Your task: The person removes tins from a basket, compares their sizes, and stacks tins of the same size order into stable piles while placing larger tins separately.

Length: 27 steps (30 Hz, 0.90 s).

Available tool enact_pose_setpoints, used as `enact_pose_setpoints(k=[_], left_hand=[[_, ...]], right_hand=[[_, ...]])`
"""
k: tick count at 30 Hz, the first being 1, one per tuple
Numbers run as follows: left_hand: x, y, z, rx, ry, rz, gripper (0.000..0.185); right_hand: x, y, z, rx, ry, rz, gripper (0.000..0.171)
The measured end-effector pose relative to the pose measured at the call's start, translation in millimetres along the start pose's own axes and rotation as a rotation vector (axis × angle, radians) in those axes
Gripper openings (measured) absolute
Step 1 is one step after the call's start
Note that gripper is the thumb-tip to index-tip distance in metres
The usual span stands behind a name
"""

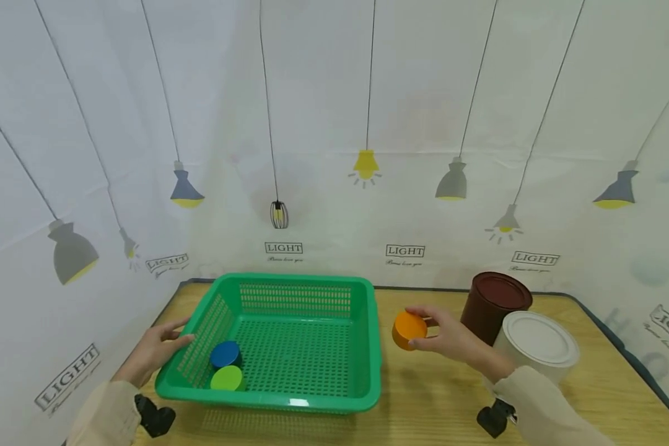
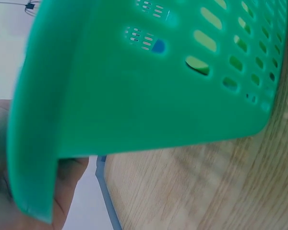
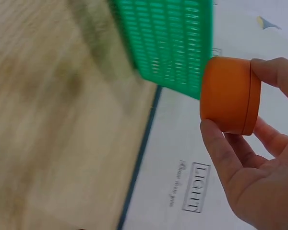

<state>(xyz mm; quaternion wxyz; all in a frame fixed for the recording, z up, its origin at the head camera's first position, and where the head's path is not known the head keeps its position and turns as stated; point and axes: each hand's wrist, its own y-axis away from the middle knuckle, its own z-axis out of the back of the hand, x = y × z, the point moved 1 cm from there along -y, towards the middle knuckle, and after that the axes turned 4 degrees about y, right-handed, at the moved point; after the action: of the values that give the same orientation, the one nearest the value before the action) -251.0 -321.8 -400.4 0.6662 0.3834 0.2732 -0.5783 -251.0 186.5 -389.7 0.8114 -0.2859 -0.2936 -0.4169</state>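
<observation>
A green plastic basket (image 1: pixel 362 371) with slotted walls stands on the table. My left hand (image 1: pixel 155 350) holds its left rim, thumb over the top and fingers on the outer side; in the left wrist view the rim hides part of that hand (image 2: pixel 67 187). Inside the basket, at the near left corner, lie a blue round tin (image 1: pixel 225 354) and a lime green round tin (image 1: pixel 228 378). Right of the basket my right hand (image 1: pixel 446 334) pinches an orange round tin (image 1: pixel 409 330) between thumb and fingers. A lid seam shows on the orange tin (image 3: pixel 228 96) in the right wrist view.
At the right of the wooden table (image 1: pixel 429 409) stand a dark brown canister (image 1: pixel 502 292) and a white canister (image 1: pixel 541 338), close beside my right forearm. Behind the table's far edge hangs a white cloth (image 1: pixel 323 186) printed with lamps.
</observation>
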Motion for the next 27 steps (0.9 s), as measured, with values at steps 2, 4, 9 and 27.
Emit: enact_pose_setpoints(k=[2,4,9,27], left_hand=[[1.1,0.3,0.3,-0.004,0.003,0.013,0.066],[2.0,-0.1,0.7,-0.004,0.000,0.014,0.066],[3.3,-1.0,1.4,-0.005,-0.012,0.006,0.066],[3.3,-3.1,-0.1,0.000,0.009,0.022,0.065]], right_hand=[[-8,3,-5,0.008,0.020,-0.018,0.056],[-14,7,-10,0.025,0.007,-0.070,0.056],[-28,13,-22,0.041,-0.016,-0.130,0.055],[-57,30,-47,0.058,-0.153,-0.307,0.064]])
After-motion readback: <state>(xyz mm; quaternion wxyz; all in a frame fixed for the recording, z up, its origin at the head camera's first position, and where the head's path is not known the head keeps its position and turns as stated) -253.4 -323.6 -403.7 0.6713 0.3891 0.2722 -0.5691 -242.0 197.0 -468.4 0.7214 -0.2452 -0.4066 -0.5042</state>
